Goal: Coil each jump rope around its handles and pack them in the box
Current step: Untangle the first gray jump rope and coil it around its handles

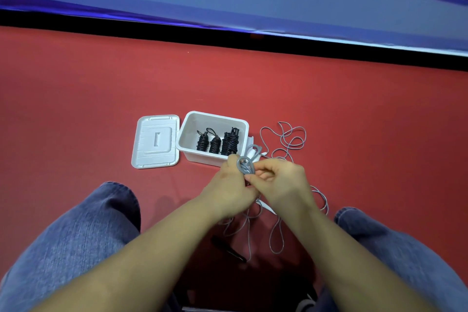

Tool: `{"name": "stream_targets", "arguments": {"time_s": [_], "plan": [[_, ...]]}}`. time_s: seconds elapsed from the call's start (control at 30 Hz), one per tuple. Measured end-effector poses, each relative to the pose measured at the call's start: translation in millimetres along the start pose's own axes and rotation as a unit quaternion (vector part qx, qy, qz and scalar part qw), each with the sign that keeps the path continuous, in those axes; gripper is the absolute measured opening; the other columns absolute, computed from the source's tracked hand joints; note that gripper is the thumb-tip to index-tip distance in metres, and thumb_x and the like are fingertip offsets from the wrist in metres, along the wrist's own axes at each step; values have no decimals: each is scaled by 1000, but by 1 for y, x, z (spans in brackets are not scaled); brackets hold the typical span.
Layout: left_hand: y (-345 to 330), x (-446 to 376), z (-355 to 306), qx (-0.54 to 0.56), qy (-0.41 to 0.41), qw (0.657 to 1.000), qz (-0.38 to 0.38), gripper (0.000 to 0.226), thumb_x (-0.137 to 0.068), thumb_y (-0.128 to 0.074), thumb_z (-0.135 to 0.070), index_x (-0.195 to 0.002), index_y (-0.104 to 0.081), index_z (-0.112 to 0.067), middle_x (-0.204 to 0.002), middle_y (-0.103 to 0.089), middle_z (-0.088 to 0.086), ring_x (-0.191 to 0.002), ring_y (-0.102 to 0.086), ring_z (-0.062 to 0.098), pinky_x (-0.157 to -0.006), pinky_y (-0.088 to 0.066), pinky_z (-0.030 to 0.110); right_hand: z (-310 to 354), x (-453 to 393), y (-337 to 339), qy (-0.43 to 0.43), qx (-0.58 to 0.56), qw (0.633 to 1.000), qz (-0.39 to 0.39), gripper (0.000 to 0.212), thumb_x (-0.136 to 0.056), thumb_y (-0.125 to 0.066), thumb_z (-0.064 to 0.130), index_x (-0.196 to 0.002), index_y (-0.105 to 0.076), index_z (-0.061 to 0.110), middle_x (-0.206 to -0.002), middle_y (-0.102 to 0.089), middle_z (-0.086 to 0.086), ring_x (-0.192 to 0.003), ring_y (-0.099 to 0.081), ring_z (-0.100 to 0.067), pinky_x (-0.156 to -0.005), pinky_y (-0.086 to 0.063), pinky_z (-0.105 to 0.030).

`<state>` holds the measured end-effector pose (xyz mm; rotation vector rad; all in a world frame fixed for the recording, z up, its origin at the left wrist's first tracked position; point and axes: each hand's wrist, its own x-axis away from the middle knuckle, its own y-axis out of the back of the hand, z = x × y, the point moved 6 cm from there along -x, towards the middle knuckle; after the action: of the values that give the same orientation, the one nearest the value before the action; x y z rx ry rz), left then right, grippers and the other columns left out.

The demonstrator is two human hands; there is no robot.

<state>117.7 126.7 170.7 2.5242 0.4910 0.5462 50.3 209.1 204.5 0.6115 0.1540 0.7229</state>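
Between the knees, the left hand [231, 185] and right hand [281, 180] both pinch a gray rope [245, 165], which trails loose behind and beside them. Just past the hands sits the white box [186, 139] with three black bundles [216, 142]. Its lid [155, 141] lies left.

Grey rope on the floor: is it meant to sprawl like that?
It looks untidy but not damaged: the thin grey jump rope lies in loose loops on the red floor, right of the white plastic box, uncoiled.
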Motion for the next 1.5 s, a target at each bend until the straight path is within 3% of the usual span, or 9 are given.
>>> {"name": "stream_targets", "arguments": {"time_s": [0.1, 0.27, 0.4, 0.57, 0.67, 0.73, 1.03, 1.33, 1.5], "plan": [[0, 0, -10, 182, 8, 983, 39, 20, -81, -52, -23, -94, -38, -27, -97, -45, 1, -82, -46, 11, -70, -40, 23, 1, -2, 9, 67, 32, 995, -65, 6, -78, -73, 13, -84, -74, 12, -71, -58, 4, -61, -53, -8, -70, -51, -28], [9, 2, -18, 216, -21, 974, 66, 33, -98, -42, -6, -126, -35, -23, -100, -52, -7, -80, -48, -6, -69, -39, 3, 6, -4, 16, 121, -11, 987, -103, 26, -78, -66, 23, -99, -74, 9, -80, -55, 19, -73, -57, 2, -70, -47, -13], [18, 2, -21, 260, -42, 963, 49, 36, -95, -50, -2, -113, -46, -34, -98, -62, -13, -76, -57, -12, -78, -46, 8, 5, -5, 16, 101, -34, 989, -102, 30, -76, -75, 11, -106, -71, 14, -84, -56, 17, -75, -57, -7, -75, -51, -20], [22, 2, -23, 348, -26, 937, 14, 42, -87, -60, 4, -121, -55, -20, -117, -62, 12, -84, -62, 2, -78, -51, 15, 7, -2, 30, 67, -113, 976, -174, 28, -77, -74, 6, -102, -70, 19, -76, -58, 10, -65, -55, 4, -66, -44, -7], [23, 3, -27, 353, -29, 935, -2, 43, -87, -60, 3, -113, -55, -32, -112, -61, 5, -74, -61, -4, -72, -50, 12, 4, -5, 32, 2, -250, 952, -178, 36, -78, -71, 0, -106, -65, 20, -69, -56, 4, -55, -50, 5, -59, -42, -6], [22, 4, -31, 344, -38, 938, 1, 53, -89, -59, 0, -129, -48, -31, -112, -63, 0, -76, -60, -6, -75, -49, 12, 3, -7, 34, -19, -303, 936, -180, 31, -78, -70, -3, -100, -66, 17, -66, -55, 1, -53, -48, 4, -57, -43, -7], [18, 2, -40, 377, -43, 925, -7, 59, -91, -52, 5, -129, -43, -39, -81, -70, -16, -57, -55, 0, -61, -52, 19, -6, -13, 37, -45, -348, 908, -229, 23, -81, -67, 0, -87, -57, 19, -65, -53, -3, -54, -50, -3, -55, -43, -11], [12, 0, -41, 384, -49, 922, -8, 59, -90, -50, 8, -130, -45, -34, -96, -66, -11, -58, -56, -2, -59, -48, 16, -15, -20, 36, -68, -322, 918, -222, 24, -82, -66, -1, -84, -61, 22, -62, -49, -5, -49, -47, -3, -49, -39, -10], [14, -2, -40, 322, -78, 943, -15, 61, -90, -53, 8, -124, -44, -42, -126, -59, -6, -84, -55, -6, -88, -44, 17, -12, -21, 37, -41, -240, 947, -211, 22, -83, -64, -3, -100, -69, 11, -77, -58, -6, -56, -52, 4, -61, -43, -7]]}}
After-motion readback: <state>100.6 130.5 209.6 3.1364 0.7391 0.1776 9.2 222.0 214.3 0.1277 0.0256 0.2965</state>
